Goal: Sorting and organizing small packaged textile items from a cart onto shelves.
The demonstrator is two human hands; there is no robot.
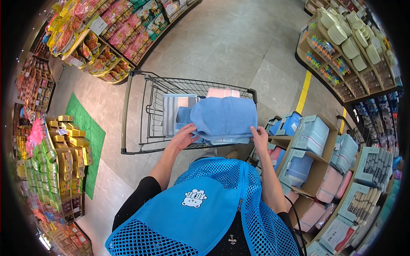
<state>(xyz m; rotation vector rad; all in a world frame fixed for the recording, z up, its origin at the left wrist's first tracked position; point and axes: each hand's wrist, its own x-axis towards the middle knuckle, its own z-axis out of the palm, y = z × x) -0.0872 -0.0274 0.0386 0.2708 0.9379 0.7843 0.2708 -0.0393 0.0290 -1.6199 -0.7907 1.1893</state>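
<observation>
A folded blue towel (225, 116) is stretched between my two hands above a wire shopping cart (155, 110). My left hand (184, 137) pinches its near left corner, and my right hand (259, 136) grips the near right corner. Beneath and beside it, the cart holds a grey striped towel (169, 110), a darker blue towel (184, 119) and a pink towel (223, 92). Part of a pale blue towel (230, 140) shows under the near edge of the held one. The blue towel hides much of the cart's contents.
Cardboard display boxes of folded towels (310, 134) stand close on my right. A shelf of pale bowls (336, 30) is at the far right. Bagged snacks (121, 35) fill a shelf at upper left. Boxed goods (69, 153) stand left beside a green mat (91, 128).
</observation>
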